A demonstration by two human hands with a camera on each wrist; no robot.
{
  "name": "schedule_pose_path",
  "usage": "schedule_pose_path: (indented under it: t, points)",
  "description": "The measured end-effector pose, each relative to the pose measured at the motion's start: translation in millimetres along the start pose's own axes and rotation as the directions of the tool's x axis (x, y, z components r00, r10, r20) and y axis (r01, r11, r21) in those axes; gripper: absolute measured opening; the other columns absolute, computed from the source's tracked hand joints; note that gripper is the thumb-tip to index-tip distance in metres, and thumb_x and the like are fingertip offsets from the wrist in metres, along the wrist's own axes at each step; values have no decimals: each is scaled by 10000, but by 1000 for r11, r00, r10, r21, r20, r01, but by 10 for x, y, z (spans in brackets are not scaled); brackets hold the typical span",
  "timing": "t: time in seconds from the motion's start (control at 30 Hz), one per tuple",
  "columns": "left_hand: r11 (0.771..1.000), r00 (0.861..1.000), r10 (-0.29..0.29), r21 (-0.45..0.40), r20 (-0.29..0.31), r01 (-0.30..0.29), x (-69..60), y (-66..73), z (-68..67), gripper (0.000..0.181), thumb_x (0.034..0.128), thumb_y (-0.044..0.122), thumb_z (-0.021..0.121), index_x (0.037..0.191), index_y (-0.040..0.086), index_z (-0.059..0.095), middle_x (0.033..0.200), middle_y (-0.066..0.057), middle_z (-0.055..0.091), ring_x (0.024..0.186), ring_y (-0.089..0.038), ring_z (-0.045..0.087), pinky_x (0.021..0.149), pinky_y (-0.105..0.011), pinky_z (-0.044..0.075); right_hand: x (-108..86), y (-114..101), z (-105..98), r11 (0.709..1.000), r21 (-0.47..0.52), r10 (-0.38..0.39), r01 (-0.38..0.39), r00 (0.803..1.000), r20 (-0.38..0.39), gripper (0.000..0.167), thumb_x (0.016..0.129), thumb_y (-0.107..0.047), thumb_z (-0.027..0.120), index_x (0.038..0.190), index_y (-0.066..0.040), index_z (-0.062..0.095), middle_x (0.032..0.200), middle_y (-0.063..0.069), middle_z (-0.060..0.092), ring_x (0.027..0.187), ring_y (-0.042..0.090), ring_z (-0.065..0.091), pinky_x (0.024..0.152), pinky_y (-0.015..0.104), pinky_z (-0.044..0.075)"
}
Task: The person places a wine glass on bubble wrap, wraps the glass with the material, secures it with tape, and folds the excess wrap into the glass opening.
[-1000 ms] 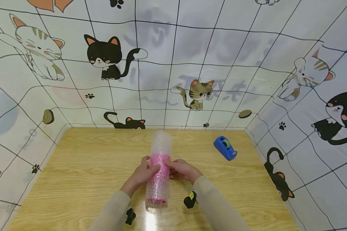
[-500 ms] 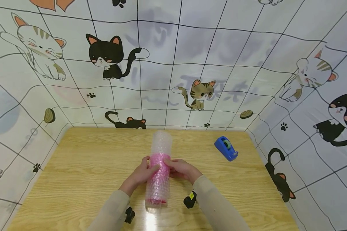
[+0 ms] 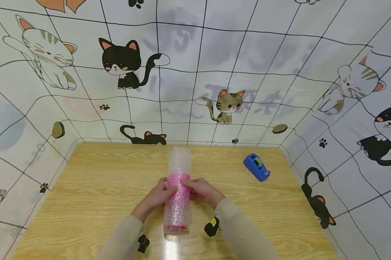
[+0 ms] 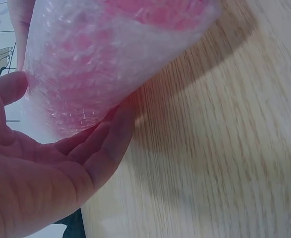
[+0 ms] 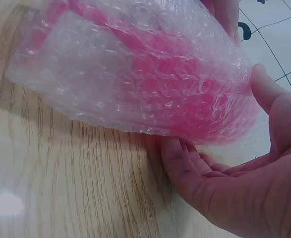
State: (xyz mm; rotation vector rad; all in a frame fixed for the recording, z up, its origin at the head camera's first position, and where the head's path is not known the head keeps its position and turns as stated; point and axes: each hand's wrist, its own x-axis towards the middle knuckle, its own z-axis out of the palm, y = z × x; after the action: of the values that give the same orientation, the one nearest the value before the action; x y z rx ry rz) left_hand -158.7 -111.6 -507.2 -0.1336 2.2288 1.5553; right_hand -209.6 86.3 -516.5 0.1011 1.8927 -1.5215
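Note:
A roll of clear bubble wrap (image 3: 179, 213) with something pink inside lies lengthwise on the wooden table. My left hand (image 3: 157, 195) grips its left side, thumb on top. From the right, my right hand (image 3: 204, 191) holds it with the thumb across the top. In the left wrist view the left hand (image 4: 51, 168) has its fingers curved under the wrap (image 4: 81, 74). The right wrist view has the right hand (image 5: 254, 173) with fingertips tucked beneath the wrap (image 5: 175, 84) and thumb against its side.
A blue tape dispenser (image 3: 256, 167) stands at the back right of the table (image 3: 111, 180). White sheets (image 3: 182, 47) printed with cats and grid lines surround the table at the back and both sides.
The far part of the roll and both hands have shifted slightly left in the head view. Both hands keep their hold on the wrap, and the background has drifted slightly right.

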Motion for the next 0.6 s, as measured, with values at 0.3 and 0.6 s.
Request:
schedule_pose_path:
  t: [0.3,0.6]
  points:
    - [970,967,207,157,-150,-183,-5,51,-9,647,940,245,636,1491,94,335,1368,-251,450,1173,-390,536,908,-489,535,-2,-35,58,998,-44,-33,33,999,0,619,898,-550,613,1157,11,643,1039,81,709,914,149,673,961,394,541]
    - [933,941,258,308,-219,-185,-67,141,48,603,873,255,697,1424,131,484,1322,-260,488,1114,-375,565,868,-515,535,-52,-74,114,991,-131,-36,30,998,-47,637,860,-610,621,1093,-19,671,993,63,710,921,163,661,997,432,515]
